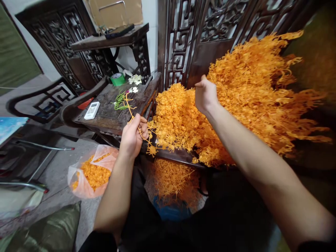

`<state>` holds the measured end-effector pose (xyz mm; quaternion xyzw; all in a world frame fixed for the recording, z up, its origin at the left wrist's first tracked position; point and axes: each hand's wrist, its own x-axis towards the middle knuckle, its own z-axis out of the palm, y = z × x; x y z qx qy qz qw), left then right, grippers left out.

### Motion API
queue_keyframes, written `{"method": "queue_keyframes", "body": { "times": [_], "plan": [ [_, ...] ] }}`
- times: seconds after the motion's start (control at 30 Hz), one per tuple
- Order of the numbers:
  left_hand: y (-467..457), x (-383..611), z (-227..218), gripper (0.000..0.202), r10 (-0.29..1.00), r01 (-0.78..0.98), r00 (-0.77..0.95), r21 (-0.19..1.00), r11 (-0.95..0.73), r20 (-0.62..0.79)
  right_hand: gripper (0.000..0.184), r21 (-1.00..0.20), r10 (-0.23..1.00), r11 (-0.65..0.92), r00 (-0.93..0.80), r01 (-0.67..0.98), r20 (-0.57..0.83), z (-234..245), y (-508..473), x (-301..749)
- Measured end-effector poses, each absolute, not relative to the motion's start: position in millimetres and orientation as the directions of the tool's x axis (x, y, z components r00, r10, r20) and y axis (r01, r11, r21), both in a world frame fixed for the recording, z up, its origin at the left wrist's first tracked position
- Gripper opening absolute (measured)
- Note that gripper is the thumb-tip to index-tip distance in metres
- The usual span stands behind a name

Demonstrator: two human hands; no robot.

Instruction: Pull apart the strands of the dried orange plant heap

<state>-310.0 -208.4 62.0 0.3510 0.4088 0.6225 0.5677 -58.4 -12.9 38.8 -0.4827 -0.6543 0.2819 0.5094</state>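
A thin, branched orange plastic stem is pinched in my left hand, its upper end reaching over the small wooden table and its lower twigs hanging near the pile. My right hand is in front of the big heap of orange plastic flower sprays, fingers curled; whatever lies between them is hidden. The heap covers the dark wooden bench, spilling towards its front edge.
On the small table lie green tape, a white remote, green stems and white flowers. A plastic bag of orange pieces sits on the floor. More orange sprays fill a blue container below the bench.
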Motion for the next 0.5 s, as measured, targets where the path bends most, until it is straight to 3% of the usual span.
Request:
{"method": "queue_keyframes", "body": {
  "times": [0.07,0.17,0.27,0.37,0.5],
  "plan": [
    [-208,-309,65,0.036,0.998,-0.483,-0.042,0.875,0.028,-0.055,0.073,-0.829,0.902,0.401,-0.01,0.389,0.432,52,-36,-67],
    [-208,-306,71,0.042,0.997,-0.528,0.03,0.846,0.077,-0.072,0.078,-0.697,0.78,0.62,-0.384,0.361,0.494,71,-87,-87],
    [-209,-303,77,0.054,0.998,-0.551,0.03,0.833,0.055,-0.046,0.066,-0.759,0.612,0.609,-0.744,0.228,0.267,77,-131,-108],
    [-213,-303,81,0.063,1.0,-0.561,0.004,0.828,0.009,-0.008,0.059,-0.88,0.532,0.456,-0.833,0.134,0.149,71,-148,-120],
    [-219,-306,79,0.066,1.0,-0.523,0.006,0.852,0.008,-0.006,0.052,-0.935,0.61,0.335,-0.784,0.12,0.118,65,-142,-122]
  ]
}}
